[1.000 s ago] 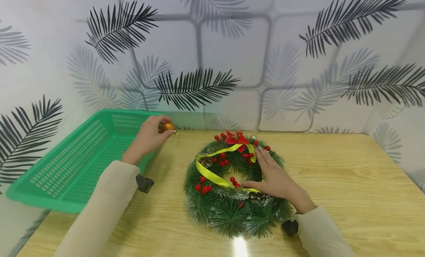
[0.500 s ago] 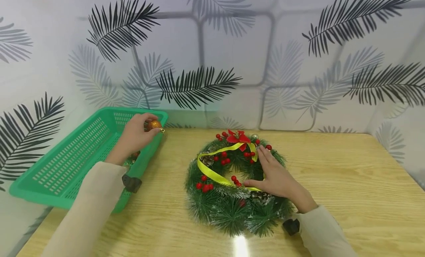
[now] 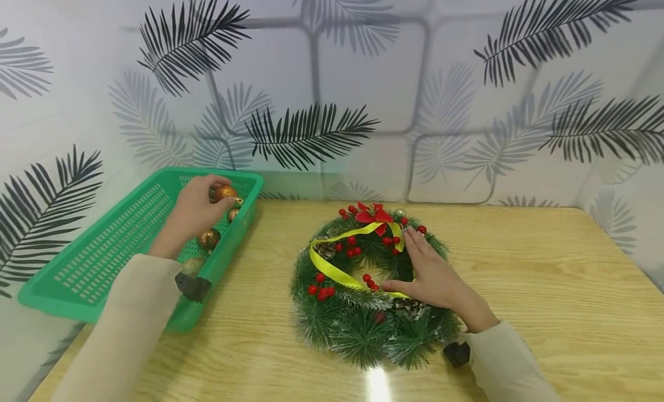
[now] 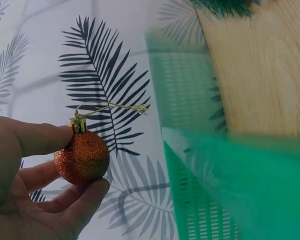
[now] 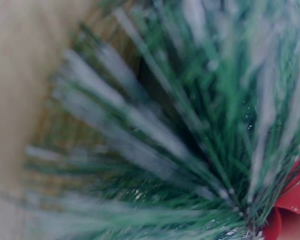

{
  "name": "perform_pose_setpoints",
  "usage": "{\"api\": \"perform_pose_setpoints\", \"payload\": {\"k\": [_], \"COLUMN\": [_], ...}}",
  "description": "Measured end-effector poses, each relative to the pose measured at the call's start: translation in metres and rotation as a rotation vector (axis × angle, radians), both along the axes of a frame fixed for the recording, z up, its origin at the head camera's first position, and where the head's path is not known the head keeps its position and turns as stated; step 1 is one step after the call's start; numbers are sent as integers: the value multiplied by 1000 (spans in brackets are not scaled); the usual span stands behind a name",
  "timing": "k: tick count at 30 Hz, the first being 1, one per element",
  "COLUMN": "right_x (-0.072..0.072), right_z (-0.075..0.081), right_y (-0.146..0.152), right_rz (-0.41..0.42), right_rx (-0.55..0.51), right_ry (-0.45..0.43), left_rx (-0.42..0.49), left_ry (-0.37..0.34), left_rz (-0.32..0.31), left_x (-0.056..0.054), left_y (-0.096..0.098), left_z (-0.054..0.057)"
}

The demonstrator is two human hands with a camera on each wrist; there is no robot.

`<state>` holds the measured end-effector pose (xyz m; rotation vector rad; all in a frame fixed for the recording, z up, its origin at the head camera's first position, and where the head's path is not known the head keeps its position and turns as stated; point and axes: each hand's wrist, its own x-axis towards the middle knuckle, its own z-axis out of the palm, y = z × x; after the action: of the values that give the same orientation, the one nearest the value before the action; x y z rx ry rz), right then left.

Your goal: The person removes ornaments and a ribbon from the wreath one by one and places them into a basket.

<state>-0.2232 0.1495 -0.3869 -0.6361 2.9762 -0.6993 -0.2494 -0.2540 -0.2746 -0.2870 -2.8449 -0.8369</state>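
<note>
My left hand (image 3: 194, 209) pinches an orange glitter Christmas bauble (image 4: 84, 159) between thumb and fingers, over the far right part of a green plastic basket (image 3: 111, 229). The bauble has a gold cap with a thin gold string loop. On the table lies a green Christmas wreath (image 3: 363, 338) with red berries, pine cones and a red poinsettia flower (image 3: 374, 213). A yellow ribbon (image 3: 332, 270) loops across it. My right hand (image 3: 433, 275) rests with straight fingers on the wreath's right side. In the right wrist view, frosted green needles (image 5: 205, 125) fill most of the picture.
More baubles, one of them brown-gold (image 3: 209, 239), lie along the basket's right side. The basket stands at the left of the wooden table (image 3: 544, 286), against a wall (image 3: 363, 85) with a leaf pattern.
My left hand has moved left with the orange bauble, from beyond the basket's right rim to over the basket. Baubles in the basket have come into view. The right hand stays on the wreath.
</note>
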Motion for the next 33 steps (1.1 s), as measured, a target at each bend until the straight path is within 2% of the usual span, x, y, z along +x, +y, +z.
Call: {"api": "perform_pose_setpoints", "payload": {"k": [4, 19, 26, 33], "right_x": [0, 0, 0, 0], "right_z": [1, -1, -1, -1], "right_y": [-1, 1, 1, 1], "right_rz": [1, -5, -2, -2], "right_rx": [-4, 1, -1, -7], "right_ry": [-4, 0, -2, -4], "left_rx": [-2, -12, -33, -58], "left_ry": [-4, -17, -30, -49], "left_rz": [-7, 9, 8, 7], "left_x": [2, 5, 4, 2], "left_y": [-5, -29, -36, -46], "left_z": [5, 5, 1, -9]}}
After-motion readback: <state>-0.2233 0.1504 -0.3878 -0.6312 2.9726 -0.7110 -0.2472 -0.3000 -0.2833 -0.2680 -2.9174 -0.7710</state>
